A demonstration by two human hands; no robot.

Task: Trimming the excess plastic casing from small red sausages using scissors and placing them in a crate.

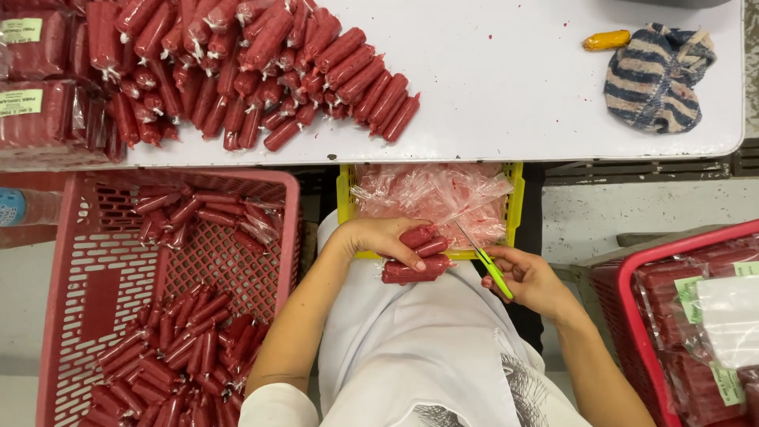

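Head view. The left hand [387, 237] was curled around a small bundle of red sausages [417, 255], short glossy cylinders in tight casing, held over the front rim of a yellow crate [345, 198]. Fingers were clamped on the bundle, several pieces stacked side by side. The right hand [531, 281] was closed around green-handled scissors [484, 259], the thin metal blades angled up and left toward the bundle's right end; whether the blades were apart could not be told.

The yellow crate held crumpled clear plastic film [435, 194], smeared pink in places. On the white table [538, 87] lay a large heap of like sausages [261, 71], some with white clipped ends, touching one another. At far left stood stacked vacuum packs [39, 87] with pale labels. A striped knitted cloth [656, 75], blue and cream, lay at the table's right, a small orange object [606, 39] just beside it.

Left of the person, a pink lattice basket [87, 261] contained loose sausages. At right, a red basket [632, 332] held wrapped packs.
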